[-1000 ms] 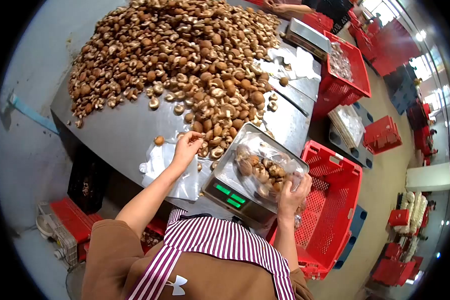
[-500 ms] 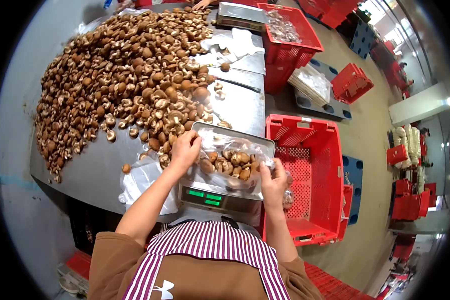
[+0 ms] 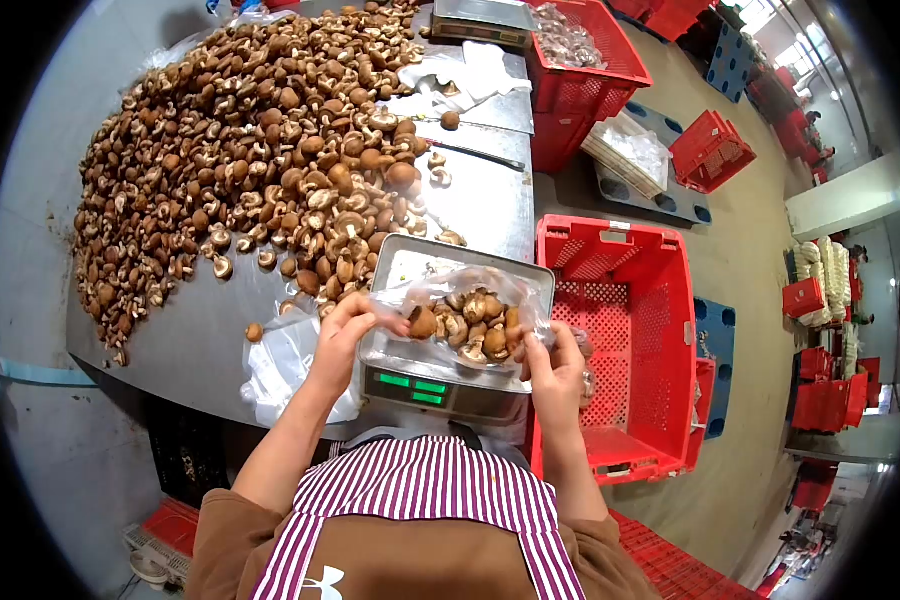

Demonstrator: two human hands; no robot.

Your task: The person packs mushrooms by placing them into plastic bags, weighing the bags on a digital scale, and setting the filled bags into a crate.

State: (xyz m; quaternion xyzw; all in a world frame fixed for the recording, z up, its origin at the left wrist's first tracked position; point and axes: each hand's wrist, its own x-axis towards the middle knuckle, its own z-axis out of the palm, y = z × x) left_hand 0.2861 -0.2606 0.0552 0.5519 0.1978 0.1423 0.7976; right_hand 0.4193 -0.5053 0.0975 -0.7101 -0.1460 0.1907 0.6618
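A clear plastic bag of mushrooms is over the metal scale, whose green digits are lit. My left hand pinches the bag's left edge, with the thumb and fingers together. On the opposite side, my right hand grips the bag's right edge between thumb and fingers. Left of the scale lies a stack of empty clear bags, nearest to my left hand. Behind both hands, a large heap of brown mushrooms covers much of the metal table.
A deep red crate stands right of the scale. Farther back are another scale, a red crate with bagged mushrooms, white plastic and a dark knife-like tool. Blue pallets lie on the floor.
My left hand has gone from beside the heap to the bag's left edge and taken hold. The bag's opening is now spread between both hands. The view has turned.
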